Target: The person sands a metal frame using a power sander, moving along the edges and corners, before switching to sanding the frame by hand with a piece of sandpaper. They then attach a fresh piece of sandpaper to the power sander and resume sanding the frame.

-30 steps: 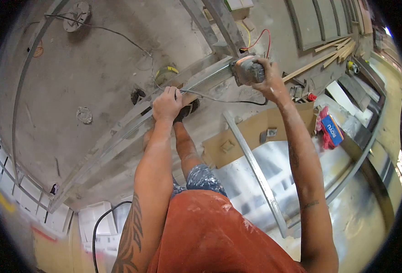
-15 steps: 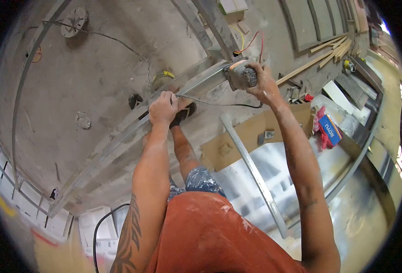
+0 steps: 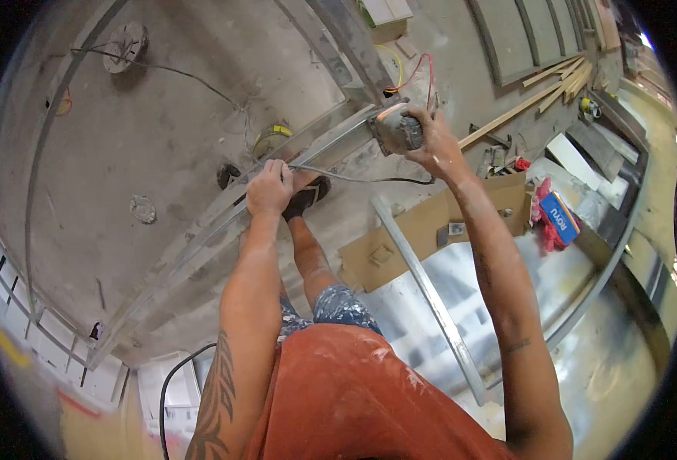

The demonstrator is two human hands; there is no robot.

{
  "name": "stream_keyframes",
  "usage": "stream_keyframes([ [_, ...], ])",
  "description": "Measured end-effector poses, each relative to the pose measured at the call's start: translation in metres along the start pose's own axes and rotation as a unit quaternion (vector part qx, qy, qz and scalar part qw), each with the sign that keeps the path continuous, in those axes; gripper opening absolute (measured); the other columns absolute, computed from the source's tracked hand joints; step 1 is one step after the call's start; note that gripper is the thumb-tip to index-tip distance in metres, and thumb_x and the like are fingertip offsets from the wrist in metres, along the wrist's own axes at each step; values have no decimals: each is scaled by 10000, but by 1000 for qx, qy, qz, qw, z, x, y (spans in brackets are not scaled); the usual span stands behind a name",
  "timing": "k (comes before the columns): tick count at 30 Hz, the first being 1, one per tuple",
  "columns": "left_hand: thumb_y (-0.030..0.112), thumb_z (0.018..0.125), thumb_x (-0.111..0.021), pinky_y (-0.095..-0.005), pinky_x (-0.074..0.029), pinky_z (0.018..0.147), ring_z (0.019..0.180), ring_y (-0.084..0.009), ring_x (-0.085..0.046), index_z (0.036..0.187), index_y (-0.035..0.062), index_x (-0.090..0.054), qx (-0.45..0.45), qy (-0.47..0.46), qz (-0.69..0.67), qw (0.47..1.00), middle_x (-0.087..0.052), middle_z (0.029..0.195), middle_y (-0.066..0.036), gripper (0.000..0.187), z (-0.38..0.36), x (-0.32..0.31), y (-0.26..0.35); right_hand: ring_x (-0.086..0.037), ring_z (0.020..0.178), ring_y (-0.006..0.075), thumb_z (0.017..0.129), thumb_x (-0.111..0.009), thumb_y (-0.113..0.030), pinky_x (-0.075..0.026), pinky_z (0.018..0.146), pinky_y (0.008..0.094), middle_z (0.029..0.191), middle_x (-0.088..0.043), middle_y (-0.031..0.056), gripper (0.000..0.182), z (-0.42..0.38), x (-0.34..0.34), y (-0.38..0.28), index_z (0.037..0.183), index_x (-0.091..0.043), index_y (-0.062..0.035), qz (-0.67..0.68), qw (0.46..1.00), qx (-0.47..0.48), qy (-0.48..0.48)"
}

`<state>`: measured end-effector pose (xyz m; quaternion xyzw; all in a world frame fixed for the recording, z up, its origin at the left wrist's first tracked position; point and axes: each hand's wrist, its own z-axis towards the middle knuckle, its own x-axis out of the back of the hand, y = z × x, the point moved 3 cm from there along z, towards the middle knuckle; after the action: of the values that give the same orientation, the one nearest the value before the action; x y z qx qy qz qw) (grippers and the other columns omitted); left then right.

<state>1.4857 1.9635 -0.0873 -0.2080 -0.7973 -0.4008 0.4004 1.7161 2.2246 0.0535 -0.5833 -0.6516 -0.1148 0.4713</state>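
Observation:
A dusty palm sander is in my right hand, its pad against the long metal bar of a frame near the corner. My fingers curl over the sander's dark rounded end. My left hand is closed on the same bar, farther down and to the left. A grey power cord runs from beneath my right hand to the fingers of my left. My shoe shows just beyond the bar.
A flattened cardboard sheet and a loose metal bar lie in front of me. Wooden strips and a blue ROYU box are at right. Red and yellow wires rise past the frame corner. A round disc lies at upper left.
The sander and my right hand have shifted slightly left along the bar. My left hand has moved a little left and down, still closed.

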Motion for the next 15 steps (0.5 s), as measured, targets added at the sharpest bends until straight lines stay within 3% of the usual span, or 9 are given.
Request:
stream_keyframes([
  [2, 338, 1024, -505, -509, -562, 739, 847, -371, -700, 1038, 144, -665, -4, 4, -2, 1000, -695, 1023, -76, 252, 0, -1, 0, -608, 1142, 474, 708, -872, -145, -527, 972, 506, 1291, -506, 213, 773, -1, -7, -6, 1387, -513, -223, -42, 998, 51, 10],
  [7, 353, 1034, -481, -515, -559, 747, 869, -374, -698, 1053, 151, -665, 5, -10, 20, 1000, -691, 1057, -75, 274, 1, 0, 0, -620, 1115, 492, 695, -878, -148, -549, 962, 527, 1298, -479, 210, 746, -19, -14, -13, 1357, -546, -235, -18, 998, 13, -54],
  [10, 363, 1038, -466, -519, -556, 754, 877, -381, -695, 1065, 152, -666, 17, -19, 44, 999, -687, 1078, -80, 292, 2, -7, -3, -621, 1110, 487, 694, -886, -162, -552, 947, 523, 1263, -494, 211, 760, -16, -12, 1, 1363, -535, -246, -13, 999, -23, -41],
  [12, 365, 1038, -458, -524, -553, 758, 885, -392, -690, 1064, 147, -665, 8, -4, 29, 1000, -681, 1078, -92, 301, 1, -10, -3, -622, 1102, 480, 702, -892, -185, -554, 933, 516, 1228, -506, 218, 771, -3, -3, 16, 1374, -522, -265, 15, 998, 0, 68],
  [15, 367, 1035, -460, -525, -548, 766, 895, -401, -685, 1057, 144, -665, 18, -15, 41, 999, -678, 1081, -102, 304, 2, -6, 0, -621, 1100, 472, 714, -894, -210, -552, 926, 515, 1218, -518, 231, 777, 10, 6, 12, 1384, -509, -282, 10, 997, -50, 64],
])
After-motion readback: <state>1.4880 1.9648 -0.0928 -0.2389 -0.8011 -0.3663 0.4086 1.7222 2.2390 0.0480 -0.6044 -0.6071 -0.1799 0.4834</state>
